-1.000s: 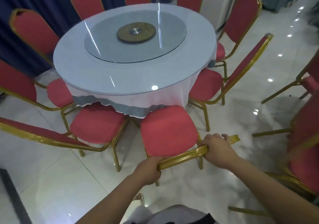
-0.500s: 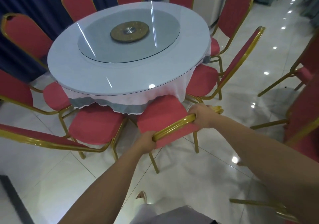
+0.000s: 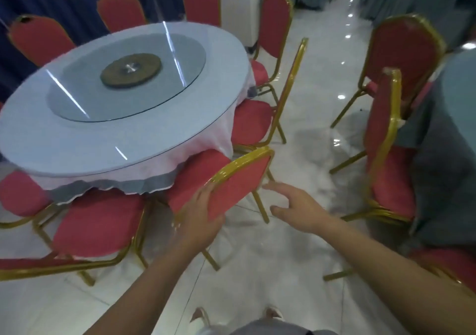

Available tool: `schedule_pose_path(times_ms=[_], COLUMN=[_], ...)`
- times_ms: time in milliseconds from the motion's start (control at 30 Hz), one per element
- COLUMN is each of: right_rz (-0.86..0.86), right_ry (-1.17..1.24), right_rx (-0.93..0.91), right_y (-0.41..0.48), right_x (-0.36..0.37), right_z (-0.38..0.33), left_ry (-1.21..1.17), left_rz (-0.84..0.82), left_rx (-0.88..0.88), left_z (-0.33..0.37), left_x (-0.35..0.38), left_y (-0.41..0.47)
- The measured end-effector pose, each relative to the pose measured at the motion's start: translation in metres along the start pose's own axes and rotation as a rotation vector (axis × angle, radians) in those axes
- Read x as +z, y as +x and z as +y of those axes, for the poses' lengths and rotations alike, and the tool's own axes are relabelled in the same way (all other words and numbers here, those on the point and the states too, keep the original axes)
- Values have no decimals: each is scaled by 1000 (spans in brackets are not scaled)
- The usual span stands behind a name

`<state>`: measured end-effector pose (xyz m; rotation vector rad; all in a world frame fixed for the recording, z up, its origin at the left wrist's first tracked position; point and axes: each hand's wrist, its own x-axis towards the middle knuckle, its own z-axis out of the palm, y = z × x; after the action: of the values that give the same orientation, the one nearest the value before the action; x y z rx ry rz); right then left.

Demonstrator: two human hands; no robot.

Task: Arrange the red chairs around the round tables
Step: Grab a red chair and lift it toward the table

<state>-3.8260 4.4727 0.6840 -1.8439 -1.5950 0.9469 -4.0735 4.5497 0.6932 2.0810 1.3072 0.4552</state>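
Note:
A round table [image 3: 77, 151] with a white cloth and a glass turntable stands at the left. A red chair [image 3: 242, 177] with a gold frame faces it, its seat tucked under the cloth's edge. My left hand [image 3: 203, 211] grips the left side of that chair's backrest. Just right of the backrest, my right hand [image 3: 296, 205] hovers with fingers spread, holding nothing. Several more red chairs ring the table, one at the near left [image 3: 98, 226] and one at the right side [image 3: 252, 120].
Two red chairs [image 3: 383, 144] [image 3: 404, 58] stand at the right beside a second table draped in teal cloth [image 3: 448, 133]. Another red seat [image 3: 448, 265] is by my right forearm. A white pillar [image 3: 237, 4] rises behind the table. Glossy white floor runs between the tables.
The chair has gone forward until its seat slid under the tablecloth. My right hand has let go of the backrest and opened. The view has swung right.

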Motion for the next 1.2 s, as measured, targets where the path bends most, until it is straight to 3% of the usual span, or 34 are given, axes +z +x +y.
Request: schedule_pose_path(times_ms=[67,300,400,600,733,867,1000,1200], right_rz=[50,378,500,733,705,628,703,662], right_ry=[2,20,-100,-213,-180,-62,-32,-162], right_rx=[59,265,371,778,1105,1376,1475,1495], right_y=[-37,-165,-213,-301,-351,-381,-389,-391], right_x=[-15,-62,-76,-82,-64,-40,-24,-25], right_z=[18,61,72,75,66,70,85,111], left_ry=[4,-33,15,155,284,524,649,525], left_rz=[-67,-587,-739,-1006,-1163,-1228,-1311,-1086], left_rx=[97,346,479,801,968,1125,1094,1045], left_z=[26,112,147,223,264,298,310,295], left_x=[23,110,146,213,244,271,290,309], left_y=[-5,18,30,32,13,-4,-18,-36])
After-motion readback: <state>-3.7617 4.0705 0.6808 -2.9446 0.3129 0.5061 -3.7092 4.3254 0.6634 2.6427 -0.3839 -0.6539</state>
